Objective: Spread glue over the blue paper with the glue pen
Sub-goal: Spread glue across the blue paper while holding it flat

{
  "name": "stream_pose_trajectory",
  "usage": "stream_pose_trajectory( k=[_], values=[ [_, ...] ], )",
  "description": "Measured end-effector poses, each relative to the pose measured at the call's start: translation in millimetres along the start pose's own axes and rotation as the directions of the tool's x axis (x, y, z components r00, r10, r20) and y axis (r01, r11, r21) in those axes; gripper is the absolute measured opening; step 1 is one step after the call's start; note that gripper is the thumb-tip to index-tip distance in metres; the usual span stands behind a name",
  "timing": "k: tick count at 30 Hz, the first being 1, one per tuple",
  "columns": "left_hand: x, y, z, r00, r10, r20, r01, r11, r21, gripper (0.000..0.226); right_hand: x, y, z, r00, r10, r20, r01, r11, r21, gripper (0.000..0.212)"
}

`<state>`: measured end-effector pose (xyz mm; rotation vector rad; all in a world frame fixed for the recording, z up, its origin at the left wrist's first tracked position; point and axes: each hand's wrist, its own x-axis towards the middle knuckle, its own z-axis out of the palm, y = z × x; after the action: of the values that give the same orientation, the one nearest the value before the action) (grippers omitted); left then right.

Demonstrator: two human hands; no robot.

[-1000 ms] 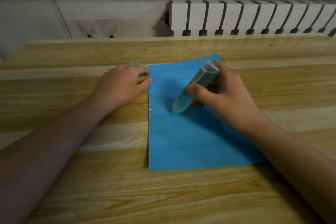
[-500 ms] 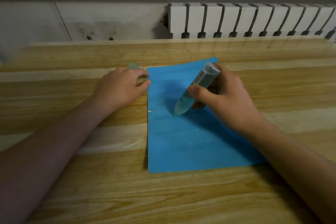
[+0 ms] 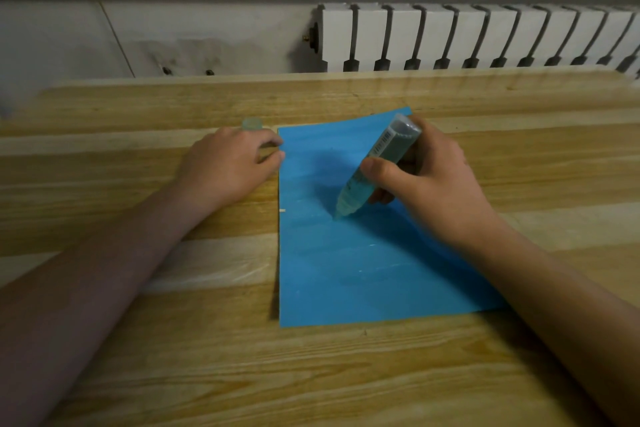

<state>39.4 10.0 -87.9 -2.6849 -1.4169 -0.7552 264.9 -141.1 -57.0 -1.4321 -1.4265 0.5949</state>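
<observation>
**Firmly held, glue pen point(image 3: 374, 170) meets blue paper point(image 3: 363, 270)**

The blue paper lies flat on the wooden table point(image 3: 173, 357). Over its upper middle, the right hand point(image 3: 436, 184) wraps thumb and curled fingers round the tilted glue pen, nozzle touching the sheet. The pen's label print is too blurred to read. The left hand point(image 3: 225, 166) rests at the paper's upper left edge, fingers loosely bent, gripping nothing.

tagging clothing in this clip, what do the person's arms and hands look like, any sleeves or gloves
Both forearms are bare to the frame edge, no sleeves in view. The left hand and right hand show no gloves, rings or watch.
</observation>
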Motion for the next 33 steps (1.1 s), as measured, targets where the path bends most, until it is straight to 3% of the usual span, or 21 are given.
stream_pose_trajectory(
  k=[11,33],
  values=[
    [-1.1,2.3,-1.5,1.000,-0.004,-0.003,0.004,1.000,-0.012,0.035,3.2,3.2,0.3,1.000,-0.014,-0.019,0.015,0.999,0.034,0.039],
    [-1.2,0.3,0.5,1.000,0.013,-0.025,-0.013,1.000,-0.004,0.034,4.6,2.5,-4.2,0.997,-0.014,-0.075,0.012,0.999,-0.036,0.029]
  ],
)
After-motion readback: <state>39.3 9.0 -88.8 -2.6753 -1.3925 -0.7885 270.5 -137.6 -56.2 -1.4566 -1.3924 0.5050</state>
